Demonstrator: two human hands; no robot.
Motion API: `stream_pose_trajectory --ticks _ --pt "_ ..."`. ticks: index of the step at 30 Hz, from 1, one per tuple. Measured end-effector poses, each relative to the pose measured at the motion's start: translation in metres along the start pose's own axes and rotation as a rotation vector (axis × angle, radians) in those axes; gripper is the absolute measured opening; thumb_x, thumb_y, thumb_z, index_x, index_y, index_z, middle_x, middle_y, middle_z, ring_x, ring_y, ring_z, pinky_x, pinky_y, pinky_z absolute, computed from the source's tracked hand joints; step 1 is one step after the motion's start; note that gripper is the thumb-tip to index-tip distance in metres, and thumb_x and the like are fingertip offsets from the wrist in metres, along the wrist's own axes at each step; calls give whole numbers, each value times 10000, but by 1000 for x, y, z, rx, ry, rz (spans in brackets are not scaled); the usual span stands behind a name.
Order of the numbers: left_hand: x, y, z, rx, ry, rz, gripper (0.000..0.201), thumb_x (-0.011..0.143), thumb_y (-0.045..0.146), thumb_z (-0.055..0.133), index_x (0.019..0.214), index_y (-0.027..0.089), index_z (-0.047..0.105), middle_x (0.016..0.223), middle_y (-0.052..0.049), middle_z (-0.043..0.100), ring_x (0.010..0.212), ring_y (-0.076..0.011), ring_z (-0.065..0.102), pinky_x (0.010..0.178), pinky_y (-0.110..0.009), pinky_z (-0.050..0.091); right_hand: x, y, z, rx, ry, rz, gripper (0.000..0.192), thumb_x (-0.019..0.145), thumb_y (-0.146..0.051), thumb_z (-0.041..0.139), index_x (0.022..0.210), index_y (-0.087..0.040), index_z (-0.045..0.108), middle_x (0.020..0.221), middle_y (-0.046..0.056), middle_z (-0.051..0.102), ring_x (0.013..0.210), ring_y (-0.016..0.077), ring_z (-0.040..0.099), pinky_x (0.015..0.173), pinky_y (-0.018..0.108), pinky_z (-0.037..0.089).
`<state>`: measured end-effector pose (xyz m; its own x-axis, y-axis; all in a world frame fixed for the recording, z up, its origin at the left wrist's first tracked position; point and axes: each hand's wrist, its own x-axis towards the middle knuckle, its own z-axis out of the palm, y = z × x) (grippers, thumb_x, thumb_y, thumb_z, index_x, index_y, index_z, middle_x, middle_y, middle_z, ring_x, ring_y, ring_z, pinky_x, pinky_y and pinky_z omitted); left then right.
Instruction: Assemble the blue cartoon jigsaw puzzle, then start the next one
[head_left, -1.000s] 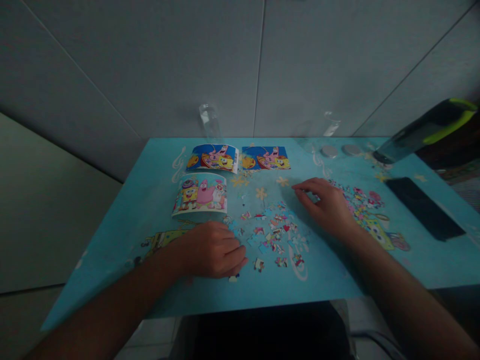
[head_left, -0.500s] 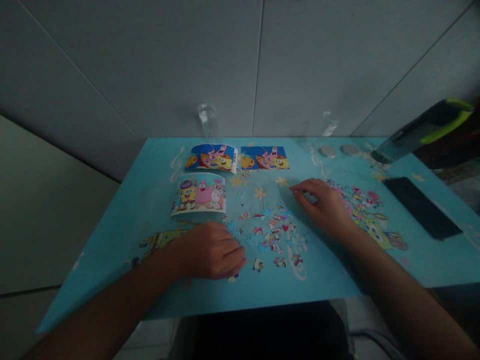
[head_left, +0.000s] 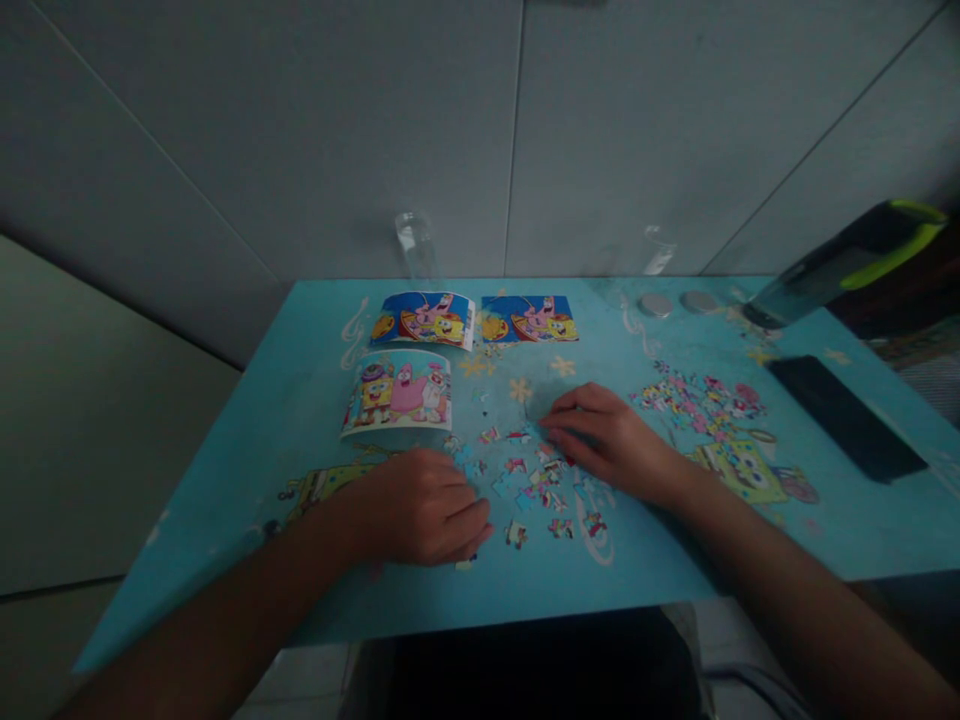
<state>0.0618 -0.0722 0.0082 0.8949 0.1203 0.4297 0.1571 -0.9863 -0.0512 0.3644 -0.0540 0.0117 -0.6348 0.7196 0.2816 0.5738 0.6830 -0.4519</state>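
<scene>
Left hand (head_left: 420, 507): fingers curled, knuckles down, contents unseen. Right hand (head_left: 611, 440): fingers spread flat on loose puzzle pieces (head_left: 541, 480). Picture cards (head_left: 401, 392) at 11 o'clock; phone (head_left: 847, 416) at 2 o'clock.

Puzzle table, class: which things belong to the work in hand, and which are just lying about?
In use:
left hand
right hand
loose puzzle pieces
picture cards

Lying about:
black phone
two round lids
clear glass
green-trimmed bottle

left hand (head_left: 420, 505): bare, no ring | right hand (head_left: 611, 440): bare | forearms: sleeveless
</scene>
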Motion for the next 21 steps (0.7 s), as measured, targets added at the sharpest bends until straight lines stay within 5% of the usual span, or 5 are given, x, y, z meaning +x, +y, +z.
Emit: stream_pose_trajectory --ticks 7,21 --pt "1 1 -10 19 91 23 140 921 229 629 800 160 642 608 26 572 532 -120 506 524 -296 395 -2 0 7 -57 -40 -21 349 998 -327 580 1328 -255 668 1302 121 615 1188 280 586 1030 508 481" --pt "-7 -2 -4 25 55 27 126 906 249 666 828 154 642 622 31 556 544 -134 497 524 -323 387 -2 -1 5 -62 -49 -24 263 1006 -325 574 1198 -261 741 1346 103 617 1241 280 585 1060 503 470"
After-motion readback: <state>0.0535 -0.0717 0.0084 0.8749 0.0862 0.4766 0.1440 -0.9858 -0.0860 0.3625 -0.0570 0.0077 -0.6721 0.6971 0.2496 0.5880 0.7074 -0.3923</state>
